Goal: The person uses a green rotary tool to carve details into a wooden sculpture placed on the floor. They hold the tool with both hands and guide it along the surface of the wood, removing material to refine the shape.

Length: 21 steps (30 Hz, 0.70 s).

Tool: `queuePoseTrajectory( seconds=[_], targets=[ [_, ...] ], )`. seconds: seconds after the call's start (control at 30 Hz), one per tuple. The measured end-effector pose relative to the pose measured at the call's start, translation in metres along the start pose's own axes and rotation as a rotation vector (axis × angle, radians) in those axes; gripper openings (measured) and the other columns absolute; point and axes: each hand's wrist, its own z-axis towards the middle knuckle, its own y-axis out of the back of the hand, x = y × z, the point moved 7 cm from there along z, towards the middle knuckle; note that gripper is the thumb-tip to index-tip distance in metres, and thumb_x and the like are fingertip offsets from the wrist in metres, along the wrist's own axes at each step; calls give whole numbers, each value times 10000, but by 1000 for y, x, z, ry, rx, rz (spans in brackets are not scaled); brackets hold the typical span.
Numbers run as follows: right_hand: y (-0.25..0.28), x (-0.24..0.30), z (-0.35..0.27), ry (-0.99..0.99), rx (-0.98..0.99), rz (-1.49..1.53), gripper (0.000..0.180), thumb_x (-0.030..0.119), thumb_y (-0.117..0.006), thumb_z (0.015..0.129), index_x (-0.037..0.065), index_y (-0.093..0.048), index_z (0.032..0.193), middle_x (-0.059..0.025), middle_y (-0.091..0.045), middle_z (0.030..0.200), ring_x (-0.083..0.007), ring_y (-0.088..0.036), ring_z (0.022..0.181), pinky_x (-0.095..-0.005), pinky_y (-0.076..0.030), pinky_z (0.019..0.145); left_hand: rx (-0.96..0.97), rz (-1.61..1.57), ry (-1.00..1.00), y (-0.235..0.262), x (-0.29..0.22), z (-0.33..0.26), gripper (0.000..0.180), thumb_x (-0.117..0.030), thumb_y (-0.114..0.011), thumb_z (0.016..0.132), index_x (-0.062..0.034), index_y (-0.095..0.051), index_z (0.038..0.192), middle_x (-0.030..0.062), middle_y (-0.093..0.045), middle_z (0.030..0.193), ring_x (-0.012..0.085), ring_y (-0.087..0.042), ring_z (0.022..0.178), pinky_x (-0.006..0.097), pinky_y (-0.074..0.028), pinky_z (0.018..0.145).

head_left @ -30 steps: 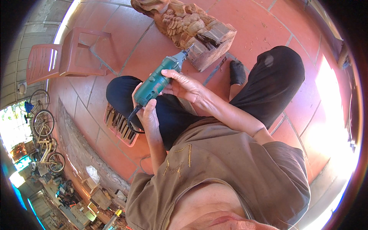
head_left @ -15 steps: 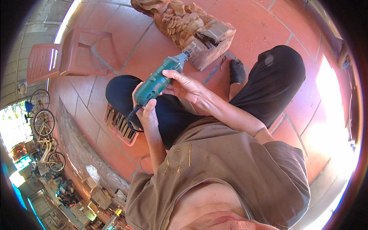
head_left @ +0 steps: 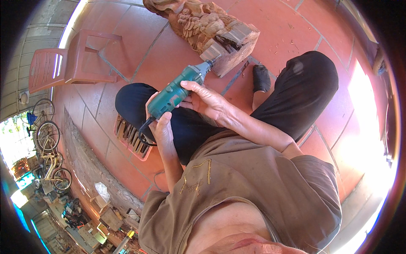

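Note:
Both hands hold a green rotary tool, a die grinder (head_left: 175,94), over my lap, its grey nose angled up and to the right. My left hand (head_left: 160,127) wraps the rear end near the black cord, thumb along the body. My right hand (head_left: 203,98) grips the body toward the front, with its thumb on top. The bit at the nose shows close to the squared end of a carved wooden figure (head_left: 202,25) lying on the floor. From this view I cannot tell whether the bit touches the wood.
A pink tray (head_left: 146,155) of several wooden-handled tools sits beside my left knee. A reddish plastic chair (head_left: 76,63) stands at the far left. Bicycles (head_left: 50,144) and a cluttered workbench area lie along the left edge. Wood chips dot the tiled floor (head_left: 292,38).
The die grinder has shifted very slightly, its nose moving a little to the right and down. Both hands keep their hold.

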Motion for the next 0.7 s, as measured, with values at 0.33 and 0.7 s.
queuePoseTrajectory(
  seconds=[0.33,0.7],
  targets=[
    [1,1,11,-9,0,-22,415,277,-743,878,83,-565,1199,-72,-650,1176,-210,-624,1099,-396,-483,992,-27,8,-26,0,1,2,710,-176,-817,734,18,-478,1326,131,-571,1199,247,-600,1076,399,-522,904],
    [-2,4,19,-9,82,-15,410,297,-760,866,84,-565,1158,-79,-656,1122,-208,-651,1022,-385,-517,913,-47,60,-26,2,3,0,695,-180,-775,777,15,-443,1357,146,-574,1194,256,-598,1052,405,-478,973]
  ],
)
